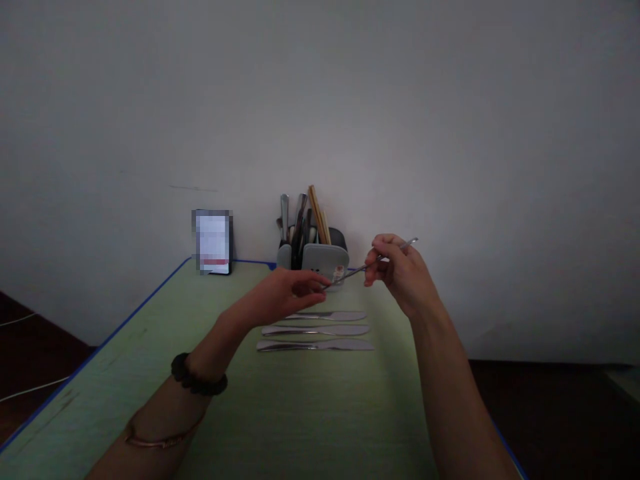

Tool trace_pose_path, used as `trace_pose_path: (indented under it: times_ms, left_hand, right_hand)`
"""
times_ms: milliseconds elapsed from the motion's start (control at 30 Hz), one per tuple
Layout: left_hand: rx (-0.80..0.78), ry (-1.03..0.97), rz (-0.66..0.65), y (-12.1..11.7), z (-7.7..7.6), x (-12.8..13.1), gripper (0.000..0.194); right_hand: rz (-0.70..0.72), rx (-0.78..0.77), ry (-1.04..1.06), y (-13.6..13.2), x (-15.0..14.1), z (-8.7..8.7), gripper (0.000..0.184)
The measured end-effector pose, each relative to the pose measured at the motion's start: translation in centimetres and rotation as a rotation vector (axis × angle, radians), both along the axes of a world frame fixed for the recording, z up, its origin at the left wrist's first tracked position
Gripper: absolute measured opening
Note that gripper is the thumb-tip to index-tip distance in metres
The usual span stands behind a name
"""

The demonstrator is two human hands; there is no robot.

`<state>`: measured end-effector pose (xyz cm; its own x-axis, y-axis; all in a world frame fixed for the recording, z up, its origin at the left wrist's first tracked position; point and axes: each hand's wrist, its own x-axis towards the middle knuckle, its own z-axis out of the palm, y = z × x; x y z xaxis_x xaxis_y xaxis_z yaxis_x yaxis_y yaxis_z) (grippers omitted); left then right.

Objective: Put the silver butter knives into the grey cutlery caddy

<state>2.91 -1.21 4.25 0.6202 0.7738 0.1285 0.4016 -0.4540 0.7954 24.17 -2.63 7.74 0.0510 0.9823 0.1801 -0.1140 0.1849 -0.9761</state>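
Note:
My right hand (400,270) pinches the handle of a slim metal utensil (356,270) held above the table. The utensil slants down to the left, and my left hand (285,293) closes its fingertips on the lower end. I cannot make out what kind of utensil it is. Below the hands, three metal knives (315,330) lie side by side on the green table (280,413). Behind them a grey cutlery holder (320,259) stands by the wall with metal cutlery and wooden chopsticks (319,215) upright in it.
A small upright card stand (213,241) is at the table's far left corner. The table has a blue rim (95,353) and butts against a pale wall. Dark floor with white cables lies to the left, dark floor to the right.

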Motion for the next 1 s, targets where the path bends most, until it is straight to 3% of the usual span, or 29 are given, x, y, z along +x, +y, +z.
trace_pose_path:
  times_ms: [300, 467, 767, 1000]
  left_hand:
    - [0.114, 0.089, 0.051, 0.3, -0.3, -0.2, 0.026]
    - [0.095, 0.154, 0.1, 0.7, -0.6, -0.3, 0.027]
    - [-0.108, -0.02, -0.135, 1.0, 0.1, -2.3, 0.032]
    - [-0.082, -0.058, 0.019, 1.2, -0.1, -2.6, 0.029]
  right_hand:
    - [0.001, 0.014, -0.005, -0.1, 0.1, -0.2, 0.03]
    - [-0.058, 0.052, -0.022, 0.0, -0.3, -0.4, 0.037]
    - [-0.185, 0.068, 0.114, 0.9, 0.0, -0.8, 0.034]
    - [-0.145, 0.058, 0.081, 0.3, -0.8, -0.4, 0.036]
